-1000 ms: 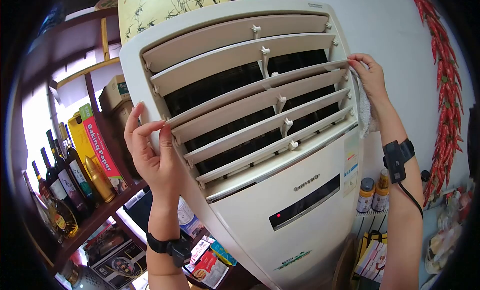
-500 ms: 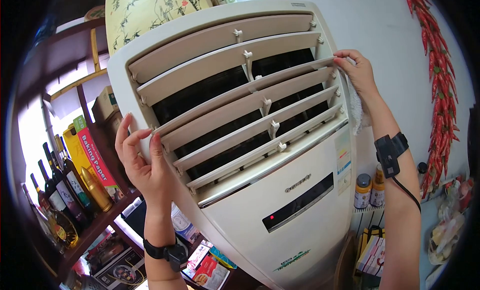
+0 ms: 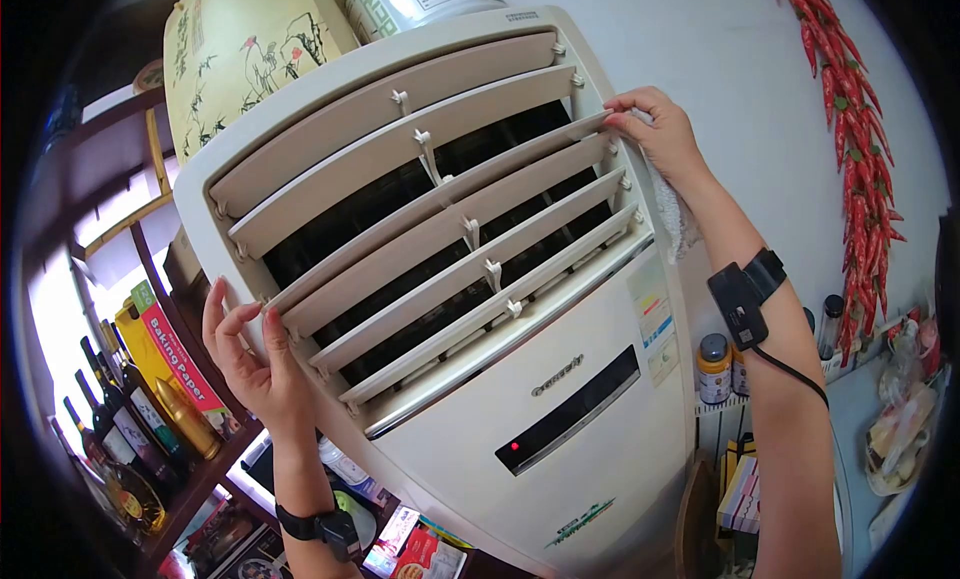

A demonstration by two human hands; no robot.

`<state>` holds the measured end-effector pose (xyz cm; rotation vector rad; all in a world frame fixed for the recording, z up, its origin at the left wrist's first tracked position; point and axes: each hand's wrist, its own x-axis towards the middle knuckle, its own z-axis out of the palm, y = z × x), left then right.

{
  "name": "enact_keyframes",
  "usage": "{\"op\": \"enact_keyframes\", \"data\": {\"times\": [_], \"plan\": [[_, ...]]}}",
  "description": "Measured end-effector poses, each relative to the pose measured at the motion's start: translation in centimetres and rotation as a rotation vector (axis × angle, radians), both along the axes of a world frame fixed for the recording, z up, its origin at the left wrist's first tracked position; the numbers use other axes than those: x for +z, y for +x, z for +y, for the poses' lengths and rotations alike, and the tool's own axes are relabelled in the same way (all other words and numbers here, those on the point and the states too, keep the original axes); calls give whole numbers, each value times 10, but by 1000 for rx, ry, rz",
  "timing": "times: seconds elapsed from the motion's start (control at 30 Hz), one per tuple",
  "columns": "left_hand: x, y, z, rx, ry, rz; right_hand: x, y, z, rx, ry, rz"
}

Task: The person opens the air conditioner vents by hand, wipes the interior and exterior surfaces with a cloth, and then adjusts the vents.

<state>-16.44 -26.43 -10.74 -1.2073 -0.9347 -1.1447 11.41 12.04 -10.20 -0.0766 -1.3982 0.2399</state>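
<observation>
A tall white air conditioner (image 3: 560,399) stands in the middle, its wide slats tilted open over a dark interior. One long slat (image 3: 450,194) spans the vent between my two hands. My left hand (image 3: 262,364) pinches its left end, thumb and forefinger together at the unit's left edge. At the right edge, my right hand (image 3: 660,134) pinches the other end of this slat between thumb and fingers. A white cloth (image 3: 672,214) hangs below my right hand, along the side of the unit; whether the palm holds it is hidden.
Shelves at the left hold bottles (image 3: 130,419) and a baking paper box (image 3: 180,354). A patterned box (image 3: 245,59) and a large container (image 3: 415,1) rest on top of the unit. Dried chilies (image 3: 860,169) hang at the right, above jars (image 3: 714,369) and plastic bags (image 3: 900,419).
The camera view has shifted, so the unit and both hands appear further left. Both hands keep their places at the slat's ends.
</observation>
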Motion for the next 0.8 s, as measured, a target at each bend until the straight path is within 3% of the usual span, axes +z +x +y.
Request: {"op": "enact_keyframes", "data": {"times": [0.27, 0.57, 0.8], "plan": [[3, 3, -2, 86, 8, 28, 2, -1, -10, -97, -11, 9], [2, -3, -2, -1, 19, 28, 1, -3, -20, -336, 30, 44], [1, -2, -2, -25, -5, 15, 1, -8, -16, -295, 35, 62]]}}
